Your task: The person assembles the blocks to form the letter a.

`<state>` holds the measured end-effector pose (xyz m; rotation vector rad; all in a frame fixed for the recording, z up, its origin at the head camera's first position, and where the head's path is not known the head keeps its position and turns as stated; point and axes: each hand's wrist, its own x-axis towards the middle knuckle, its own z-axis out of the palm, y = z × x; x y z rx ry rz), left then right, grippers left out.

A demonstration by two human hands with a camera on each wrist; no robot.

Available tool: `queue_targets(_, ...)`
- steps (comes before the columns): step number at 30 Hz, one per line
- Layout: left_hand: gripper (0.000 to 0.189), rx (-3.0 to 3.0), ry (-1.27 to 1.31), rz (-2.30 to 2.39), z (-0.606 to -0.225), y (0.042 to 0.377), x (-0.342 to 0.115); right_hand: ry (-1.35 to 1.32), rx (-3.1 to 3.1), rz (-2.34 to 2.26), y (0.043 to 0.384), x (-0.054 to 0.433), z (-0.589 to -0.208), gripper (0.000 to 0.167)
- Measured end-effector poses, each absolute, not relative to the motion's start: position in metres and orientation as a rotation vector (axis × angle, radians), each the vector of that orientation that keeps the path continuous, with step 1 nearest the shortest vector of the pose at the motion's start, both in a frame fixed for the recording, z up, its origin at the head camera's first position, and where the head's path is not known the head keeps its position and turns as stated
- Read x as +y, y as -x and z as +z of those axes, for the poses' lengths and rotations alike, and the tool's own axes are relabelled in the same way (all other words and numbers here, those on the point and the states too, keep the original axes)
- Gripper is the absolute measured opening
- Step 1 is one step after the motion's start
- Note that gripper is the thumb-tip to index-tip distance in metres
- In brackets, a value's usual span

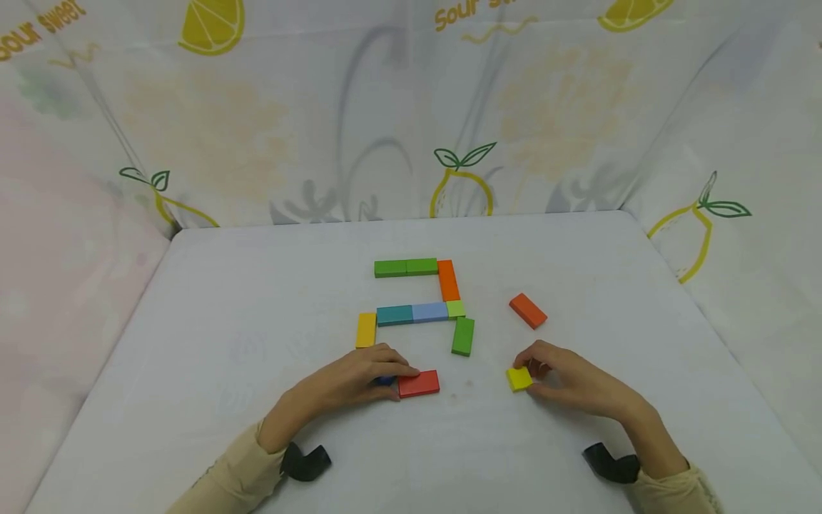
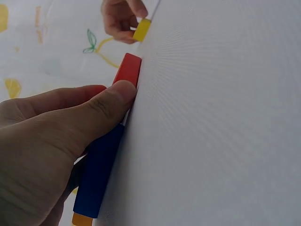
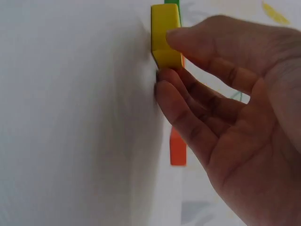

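Note:
My left hand pinches a red block between thumb and fingers, low over the white table. Partly hidden under that hand is a blue block, close to the red one's left end. A small yellow block is pinched by the thumb and fingers of my right hand, to the right of the red block. Above the left hand an orange-yellow block stands at the left end of a row made of a teal block, a light blue block and a small lime block.
Two green blocks lie end to end farther back, meeting an orange block. Another green block sits below the lime one. A loose orange-red block lies beyond the right hand. A lemon-print cloth hangs behind the table.

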<state>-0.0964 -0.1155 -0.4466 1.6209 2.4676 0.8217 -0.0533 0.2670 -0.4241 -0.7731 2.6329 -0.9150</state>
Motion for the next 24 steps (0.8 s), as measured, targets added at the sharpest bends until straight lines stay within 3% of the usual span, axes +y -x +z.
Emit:
queue_targets(11, 0.038, 2.480, -1.660, 0.833, -0.448, 0.099, -0.116, 0.810, 2.684, -0.819, 0.057, 0.236, -0.425, 0.031)
queue_targets(24, 0.045, 2.487, -1.620, 0.834, -0.445, 0.099, -0.116, 1.045, 2.723, -0.594, 0.066, 0.199, -0.417, 0.028)
